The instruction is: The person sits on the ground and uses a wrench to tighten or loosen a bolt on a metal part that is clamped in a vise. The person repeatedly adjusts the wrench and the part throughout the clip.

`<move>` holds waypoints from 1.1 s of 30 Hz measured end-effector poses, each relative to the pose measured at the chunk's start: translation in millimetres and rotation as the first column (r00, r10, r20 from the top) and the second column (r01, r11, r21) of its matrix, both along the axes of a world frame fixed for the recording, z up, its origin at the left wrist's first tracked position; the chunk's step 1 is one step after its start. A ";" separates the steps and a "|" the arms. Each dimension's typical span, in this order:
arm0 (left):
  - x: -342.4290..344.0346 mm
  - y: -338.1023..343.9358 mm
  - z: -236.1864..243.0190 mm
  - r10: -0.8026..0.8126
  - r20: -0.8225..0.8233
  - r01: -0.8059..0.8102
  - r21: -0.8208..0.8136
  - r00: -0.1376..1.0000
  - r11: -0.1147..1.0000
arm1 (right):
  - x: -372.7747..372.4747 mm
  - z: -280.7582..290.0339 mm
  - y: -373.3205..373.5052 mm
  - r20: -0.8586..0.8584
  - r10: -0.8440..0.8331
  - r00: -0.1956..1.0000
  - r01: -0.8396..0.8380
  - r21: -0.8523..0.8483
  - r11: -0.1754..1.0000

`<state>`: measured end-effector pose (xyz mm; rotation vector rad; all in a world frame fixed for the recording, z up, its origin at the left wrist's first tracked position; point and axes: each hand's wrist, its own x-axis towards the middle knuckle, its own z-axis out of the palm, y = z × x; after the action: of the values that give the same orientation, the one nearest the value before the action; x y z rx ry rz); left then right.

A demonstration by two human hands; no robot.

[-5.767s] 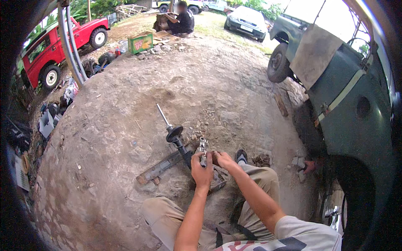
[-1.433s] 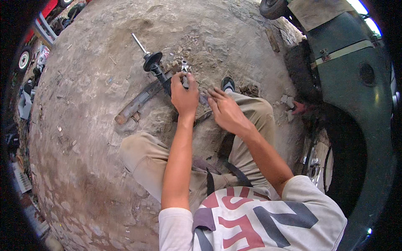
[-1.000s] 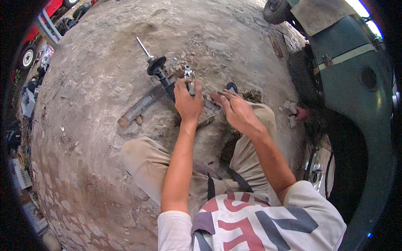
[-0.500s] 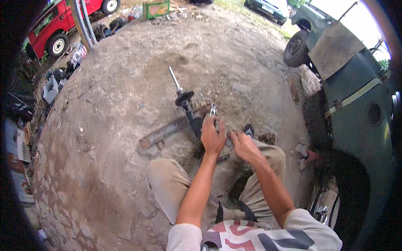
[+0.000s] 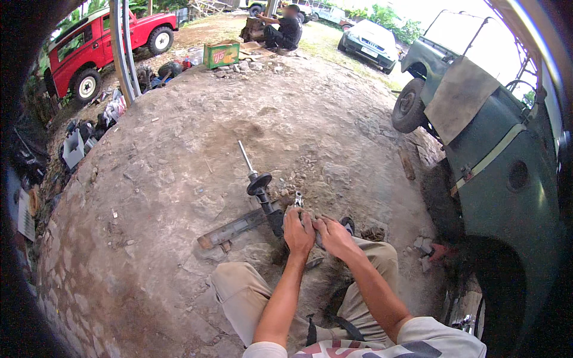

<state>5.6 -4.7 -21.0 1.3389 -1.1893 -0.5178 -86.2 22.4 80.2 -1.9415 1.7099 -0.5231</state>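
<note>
A black strut with a thin shiny rod (image 5: 259,182) lies on the dirt ground, its lower end resting across a rusty metal bar (image 5: 234,228). My left hand (image 5: 298,232) is closed over the strut's lower body, next to a small metal tool or bracket (image 5: 297,199) that sticks up beside it. My right hand (image 5: 334,235) presses against the same part just right of the left hand, fingers curled; what it holds is hidden. I sit on the ground with my knees apart, a dark shoe (image 5: 347,224) beside my right hand.
A grey-green vehicle (image 5: 501,161) stands close on the right. A red car (image 5: 89,51) and metal poles (image 5: 123,51) are at the far left, with clutter below them. A green box (image 5: 221,53) and a seated person (image 5: 285,30) are far ahead.
The view has tilted up, so the yard, cars and seated person show again. Both hands have stayed together on the strut's lower end with little movement.
</note>
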 end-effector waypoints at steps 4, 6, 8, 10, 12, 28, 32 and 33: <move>-5.1 -2.6 -4.6 0.034 0.008 -0.035 0.014 0.999 0.999 | 3.2 5.6 -15.7 -0.144 -0.070 0.987 0.103 0.238 0.966; -0.1 -3.7 -10.8 0.061 0.021 -0.061 -0.002 0.998 0.998 | 9.2 19.3 -6.1 -0.159 -0.009 0.987 0.037 0.177 0.984; -0.6 -1.6 -7.5 0.024 0.017 -0.024 0.032 1.000 0.999 | 6.0 21.7 -5.5 -0.164 -0.007 0.986 0.005 -0.011 1.000; -5.4 0.8 -1.4 0.004 0.021 -0.005 0.026 1.000 1.000 | -4.1 9.7 -8.4 -0.147 -0.060 0.987 0.011 -0.316 0.949; -4.9 1.3 1.0 0.017 0.052 -0.016 -0.027 0.998 1.000 | 2.6 7.3 -8.4 -0.137 -0.020 0.990 0.011 -0.066 0.998; -4.9 -0.5 -2.7 -0.003 0.059 0.001 0.033 0.998 0.999 | 16.4 -17.5 -16.8 -0.115 -0.208 0.971 0.206 -0.029 0.978; -4.2 0.5 -2.0 0.025 0.027 -0.026 0.027 0.999 0.999 | 16.4 -20.4 -8.2 0.016 -0.155 0.988 0.155 -0.042 0.987; -4.2 0.5 -0.8 0.025 0.015 -0.026 0.032 1.000 0.999 | 12.2 -19.2 -7.2 0.015 -0.142 0.990 0.142 -0.019 0.990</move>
<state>1.4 -4.2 -21.9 1.3858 -1.1786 -0.5120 -74.0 15.2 60.9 -1.8342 1.8507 -0.6058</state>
